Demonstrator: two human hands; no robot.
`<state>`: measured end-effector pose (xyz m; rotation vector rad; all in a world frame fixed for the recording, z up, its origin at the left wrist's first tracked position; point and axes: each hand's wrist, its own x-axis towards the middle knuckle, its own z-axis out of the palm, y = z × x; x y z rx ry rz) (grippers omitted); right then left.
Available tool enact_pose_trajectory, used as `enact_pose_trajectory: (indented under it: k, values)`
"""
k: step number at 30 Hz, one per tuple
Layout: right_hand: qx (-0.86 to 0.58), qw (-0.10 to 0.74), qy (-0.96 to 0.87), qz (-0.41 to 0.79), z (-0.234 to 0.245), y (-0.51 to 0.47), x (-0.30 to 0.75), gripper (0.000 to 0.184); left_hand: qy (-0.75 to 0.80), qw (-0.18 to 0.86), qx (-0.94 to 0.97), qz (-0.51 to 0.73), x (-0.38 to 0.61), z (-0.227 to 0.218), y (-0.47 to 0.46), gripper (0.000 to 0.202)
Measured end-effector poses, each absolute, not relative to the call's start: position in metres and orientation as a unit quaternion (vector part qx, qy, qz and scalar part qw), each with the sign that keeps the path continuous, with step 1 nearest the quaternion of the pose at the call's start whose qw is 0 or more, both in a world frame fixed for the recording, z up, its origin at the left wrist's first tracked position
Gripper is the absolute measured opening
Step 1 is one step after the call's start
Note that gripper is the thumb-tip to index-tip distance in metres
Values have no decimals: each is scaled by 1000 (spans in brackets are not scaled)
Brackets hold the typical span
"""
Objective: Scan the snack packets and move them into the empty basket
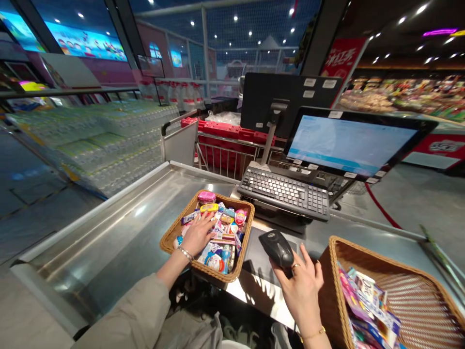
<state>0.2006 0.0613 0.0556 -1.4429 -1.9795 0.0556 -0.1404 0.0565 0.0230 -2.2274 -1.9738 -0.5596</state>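
Note:
My left hand (197, 233) rests over candies and small wrapped treats in a wicker basket (250, 208), its fingers stretched out and nearest to a yellow pack (209, 208). A pink pack (207, 197) lies at the basket's far corner. Between the thumb and fingers of my right hand (300, 288) is a black barcode scanner (276, 246), its head pointing up and left. Some fingers of that hand stand off the scanner. Right of it, a second wicker basket (336, 286) contains packaged snacks (374, 305) at its near left side.
Both baskets stand on a metal checkout counter (138, 208) with a raised edge. Behind the scanner are a keyboard (286, 191), a lit monitor (348, 140) and a second monitor's dark back (286, 99). Stacked bottled drinks (90, 135) stand beyond the counter, left of a shopping cart (225, 157).

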Motion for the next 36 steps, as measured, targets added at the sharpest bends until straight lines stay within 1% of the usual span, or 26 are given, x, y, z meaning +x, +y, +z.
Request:
enact_pose_trajectory:
  k: [8, 12, 19, 23, 27, 32, 36]
  values:
    - [-549, 332, -766, 46, 51, 63, 193, 42, -664, 49, -732, -147, -145, 20, 50, 35]
    - [-548, 335, -766, 44, 52, 63, 191, 41, -670, 34, -730, -132, -147, 14, 49, 39]
    - [-546, 338, -765, 52, 53, 64, 187, 40, -685, 17, -723, -85, -150, 14, 55, 40]
    - [-539, 346, -766, 50, 52, 64, 188, 37, -690, -25, -721, -54, -149, 17, 62, 40]
    - [-537, 351, -766, 43, 52, 64, 189, 35, -687, -51, -724, -28, -150, 16, 67, 45]
    - [-539, 349, -765, 37, 50, 64, 192, 34, -669, -61, -740, -33, -152, 8, 69, 41]
    - [-543, 344, -765, 37, 49, 64, 196, 34, -657, -36, -751, -46, -149, 9, 65, 36]
